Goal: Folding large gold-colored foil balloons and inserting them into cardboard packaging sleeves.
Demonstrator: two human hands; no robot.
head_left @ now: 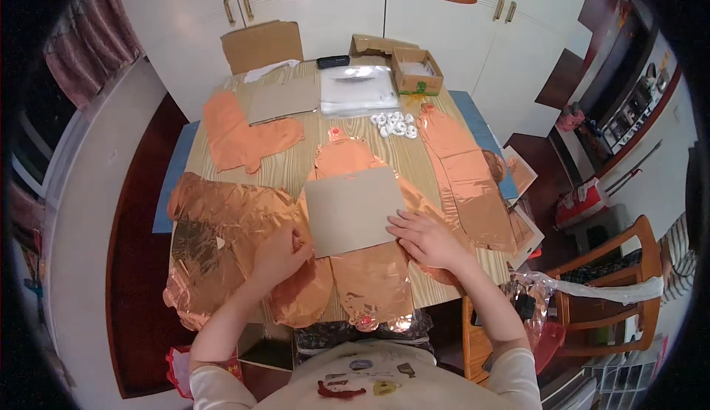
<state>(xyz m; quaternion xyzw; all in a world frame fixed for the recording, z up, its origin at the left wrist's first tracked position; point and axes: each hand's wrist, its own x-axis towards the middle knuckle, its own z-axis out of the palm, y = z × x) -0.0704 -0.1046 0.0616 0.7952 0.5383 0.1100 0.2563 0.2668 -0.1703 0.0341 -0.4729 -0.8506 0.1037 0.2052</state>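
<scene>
A grey cardboard sheet [353, 206] lies on a flat rose-gold foil balloon [372, 284], whose parts stick out above, below and to both sides of it. My right hand [425, 240] rests with its fingers stretched out over the sheet's right edge. By the sheet's lower left corner, my left hand [283, 254] is closed, its fingertips curled over the foil; what they pinch, if anything, is hidden. Left of it, more rose-gold foil balloons [222, 225] lie spread out, crinkled and shiny.
Another foil balloon [473, 188] lies along the table's right side, and one [240, 136] at the far left. Behind are a second cardboard sheet [285, 99], clear plastic bags [359, 90], white coiled rolls [394, 124] and a small open box [416, 77]. A wooden chair [643, 262] stands at right.
</scene>
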